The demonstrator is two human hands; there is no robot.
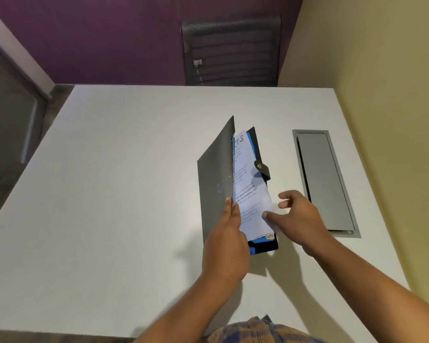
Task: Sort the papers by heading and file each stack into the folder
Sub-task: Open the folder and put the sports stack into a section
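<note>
Plaid shirt at bottom edge, both forearms reaching out over white table. Left hand grasps lower edge of folder front cover, holding it raised and half open. Right hand relaxed, fingers spread, fingertips touching right edge of papers inside, which lie on black back flap. Snap tab juts from folder's right side. Folder sits right of centre, wide stretch of tabletop to its left. Grey cable hatch just beside right hand, near yellow wall. Mesh chair behind far table edge.
</note>
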